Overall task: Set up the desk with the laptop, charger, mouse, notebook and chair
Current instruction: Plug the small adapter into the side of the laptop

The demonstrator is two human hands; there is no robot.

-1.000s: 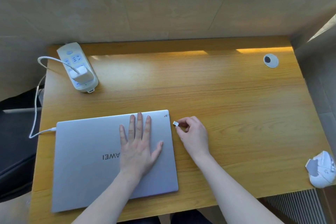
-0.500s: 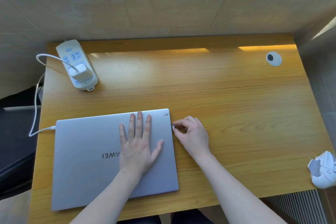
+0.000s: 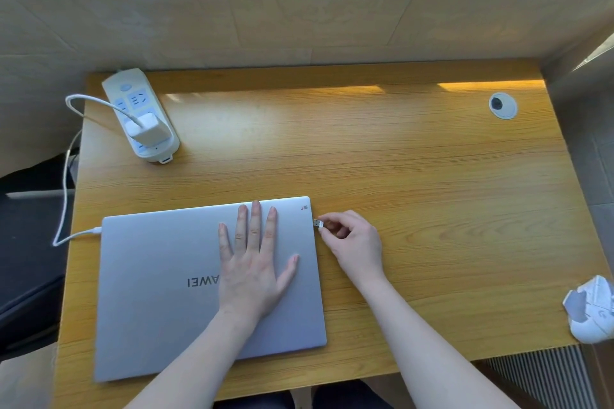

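Half a second ago the small USB plug (image 3: 318, 223) was pressed against the laptop's right edge; now the right hand (image 3: 354, 241) has drawn it slightly back, so its metal end shows just beside that edge near the far right corner of the lid. That hand pinches the plug between thumb and fingertips. Flat on the closed lid lies the left hand (image 3: 252, 262), fingers spread, as before.

Head view: the silver laptop (image 3: 159, 276) sits shut at the near left of the worktop (image 3: 415, 192), its left side close to the worktop's left edge and its front close to the near edge. A white cable (image 3: 66, 183) enters its left side and loops off the left edge up to the charger (image 3: 149, 129), plugged into a white power strip (image 3: 133, 100) at the far left corner. Right of the laptop the wood lies bare across to the right edge, and bare behind it to the far edge. A round cable grommet (image 3: 502, 105) sits near the far right corner. The white mouse (image 3: 593, 314) rests at the near right corner, at the frame's edge. A tiled wall (image 3: 299, 16) closes the far side.
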